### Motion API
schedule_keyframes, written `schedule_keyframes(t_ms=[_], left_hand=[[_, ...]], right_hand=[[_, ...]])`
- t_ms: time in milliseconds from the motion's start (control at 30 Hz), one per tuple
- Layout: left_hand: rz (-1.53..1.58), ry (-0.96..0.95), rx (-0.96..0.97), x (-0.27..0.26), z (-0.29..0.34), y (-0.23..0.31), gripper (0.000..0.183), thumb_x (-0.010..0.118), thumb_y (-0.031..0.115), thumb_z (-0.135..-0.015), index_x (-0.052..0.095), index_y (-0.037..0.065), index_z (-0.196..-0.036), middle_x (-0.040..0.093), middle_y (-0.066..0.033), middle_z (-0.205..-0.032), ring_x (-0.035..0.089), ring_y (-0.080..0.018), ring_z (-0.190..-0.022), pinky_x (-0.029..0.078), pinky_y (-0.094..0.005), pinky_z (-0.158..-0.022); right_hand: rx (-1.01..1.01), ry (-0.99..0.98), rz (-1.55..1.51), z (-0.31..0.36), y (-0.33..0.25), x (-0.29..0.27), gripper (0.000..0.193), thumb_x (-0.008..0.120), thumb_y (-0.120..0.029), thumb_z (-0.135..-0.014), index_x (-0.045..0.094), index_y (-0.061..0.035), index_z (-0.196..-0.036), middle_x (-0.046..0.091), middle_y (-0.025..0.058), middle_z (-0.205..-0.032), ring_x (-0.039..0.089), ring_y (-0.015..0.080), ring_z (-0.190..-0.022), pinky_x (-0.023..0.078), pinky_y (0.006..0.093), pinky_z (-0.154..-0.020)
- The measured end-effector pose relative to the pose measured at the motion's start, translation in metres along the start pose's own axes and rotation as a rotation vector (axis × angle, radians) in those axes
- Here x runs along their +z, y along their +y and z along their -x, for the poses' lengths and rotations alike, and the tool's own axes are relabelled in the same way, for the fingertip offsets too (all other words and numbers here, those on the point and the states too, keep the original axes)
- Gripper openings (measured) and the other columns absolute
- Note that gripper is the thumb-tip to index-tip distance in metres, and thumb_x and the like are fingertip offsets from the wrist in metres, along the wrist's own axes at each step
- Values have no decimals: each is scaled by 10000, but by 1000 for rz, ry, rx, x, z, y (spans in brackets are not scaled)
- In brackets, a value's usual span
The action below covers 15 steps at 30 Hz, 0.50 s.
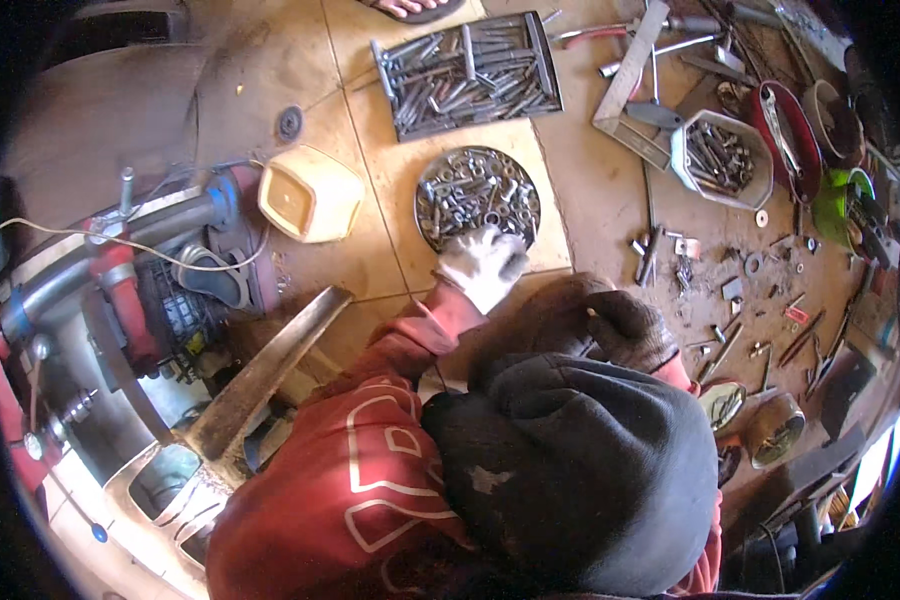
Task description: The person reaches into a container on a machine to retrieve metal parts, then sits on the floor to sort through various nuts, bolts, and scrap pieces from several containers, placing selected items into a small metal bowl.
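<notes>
A white-gloved left hand (483,265), my left hand, is at the near rim of a round dark tray (422,226). Its fingers are curled, and whatever they may hold is hidden. Nuts, bolts and washers (485,190) fill the tray. To its right, nearer my body, my right hand (630,328) wears a grimy dark glove. That hand looks curled closed over my dark-clad leg; I cannot make out anything in it. Red sleeves cover both arms. A dark cloth cap (580,470) blocks much of the lower middle.
Beyond the round tray lies a rectangular tray (402,128) of bolts and rods. A cream plastic container (315,195) stands left, near red-and-blue machinery (120,285). On the right are a metal square (630,75), a white tub (682,160) of bolts, a red bowl (785,145) and scattered hardware.
</notes>
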<state>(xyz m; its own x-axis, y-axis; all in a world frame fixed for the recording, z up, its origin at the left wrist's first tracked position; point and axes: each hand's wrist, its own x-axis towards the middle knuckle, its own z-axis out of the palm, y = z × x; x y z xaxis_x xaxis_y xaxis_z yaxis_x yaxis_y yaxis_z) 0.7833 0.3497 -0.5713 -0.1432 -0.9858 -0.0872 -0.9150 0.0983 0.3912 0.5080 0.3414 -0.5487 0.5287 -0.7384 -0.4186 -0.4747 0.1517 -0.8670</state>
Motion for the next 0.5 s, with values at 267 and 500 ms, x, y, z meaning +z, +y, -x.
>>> schedule_keyframes(t_ms=[267,500], left_hand=[[589,143,-342,-17,8,-41,146,710,130,-899,692,33,-1007,710,-78,-902,694,-203,-836,569,-346,-714],[1480,-494,-697,-52,-57,9,409,602,108,-946,541,60,-1348,645,-105,-945,632,-180,-721,560,-330,-666]], right_hand=[[389,19,-501,26,-6,-71,248,678,-148,-950,701,-51,-1178,670,-19,-858,590,69,-700,500,241,-615],[424,50,-365,103,-35,-157,258,705,-72,-908,722,-65,-1165,734,11,-907,614,53,-718,525,235,-651]])
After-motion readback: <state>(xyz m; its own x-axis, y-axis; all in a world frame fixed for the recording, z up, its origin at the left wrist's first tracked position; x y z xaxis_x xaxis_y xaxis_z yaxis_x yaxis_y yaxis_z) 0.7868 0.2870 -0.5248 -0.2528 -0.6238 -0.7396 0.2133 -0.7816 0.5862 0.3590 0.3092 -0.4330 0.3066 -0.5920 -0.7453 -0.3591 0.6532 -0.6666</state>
